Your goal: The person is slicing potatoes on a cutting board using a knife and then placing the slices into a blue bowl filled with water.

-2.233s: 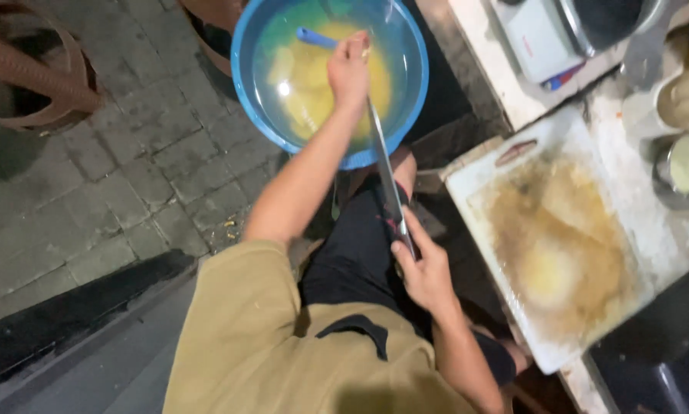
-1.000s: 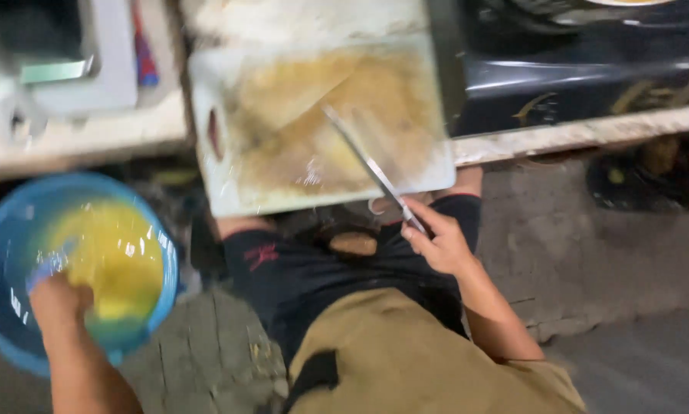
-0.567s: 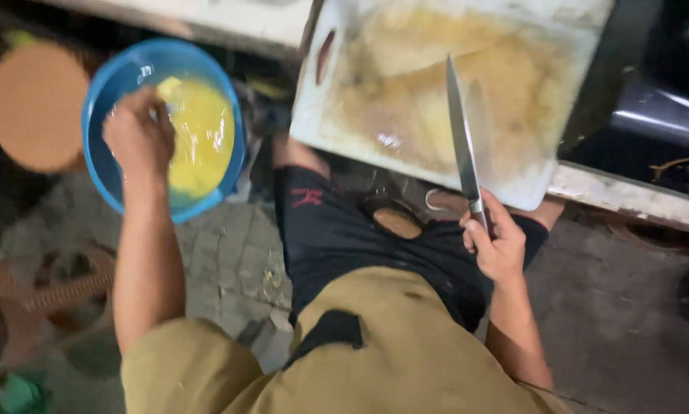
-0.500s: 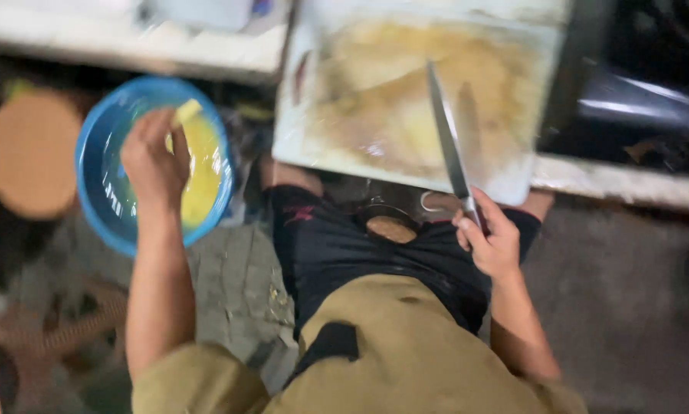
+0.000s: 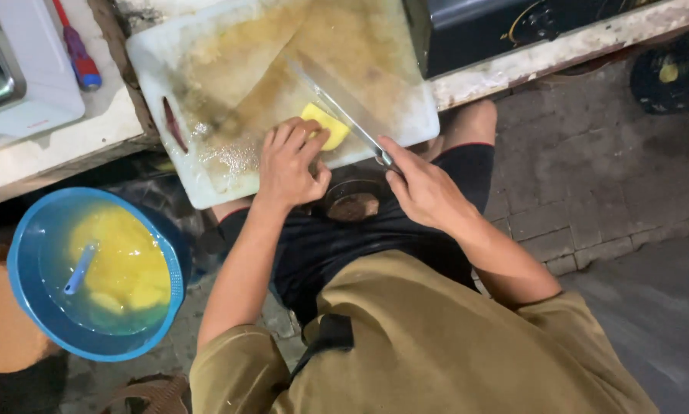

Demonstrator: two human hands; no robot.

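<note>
Since the earlier frames, the left hand [image 5: 289, 162] has left the blue bowl [image 5: 30, 307] and come up onto the white cutting board [image 5: 168, 69], bringing a yellow piece of food [image 5: 325, 125] with it; the knife [image 5: 344, 107], formerly lifted clear with its blade over the board, is now lying low beside that piece.

The left forearm is reaching up from the lower left, wrist slightly bent. The left hand is curling palm-down, fingertips pressing the yellow piece against the near edge of the board. The right forearm is entering from the lower right. The right hand [image 5: 425, 192] is closing around the knife handle just off the board's near edge, forefinger extended toward the blade. The blade is running diagonally up and left across the board, its side just beside the yellow piece; whether it is touching cannot be determined.

The board is wet and stained yellow-brown, with a slot handle at its left end. The blue bowl is sitting on the ground at lower left, well apart from both hands, holding yellow pieces in liquid and a light-blue utensil [image 5: 78, 268]. A white appliance [image 5: 22, 69] is occupying the upper-left ledge, and a red-and-blue-handled tool [image 5: 76, 50] is lying just beside it. A dark stove [image 5: 513, 27] is standing at upper right.
</note>
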